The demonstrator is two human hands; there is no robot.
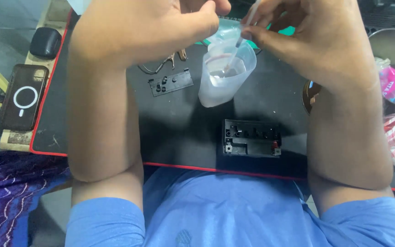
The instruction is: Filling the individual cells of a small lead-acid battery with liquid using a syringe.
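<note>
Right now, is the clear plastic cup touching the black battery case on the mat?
Apart. The head view shows bare black mat between the clear plastic cup, held up in the left hand, and the black battery case.

surface: black desk mat [179, 132], red-edged | under it: pale wooden board [12, 137] | left: grey floor [5, 27]

A translucent white cup [227, 75] stands on a black mat [179, 123] edged red, beside purple wavy-lined cloth [10, 192].

One cup [227, 77], one phone [24, 97], two black parts [251, 138].
</note>
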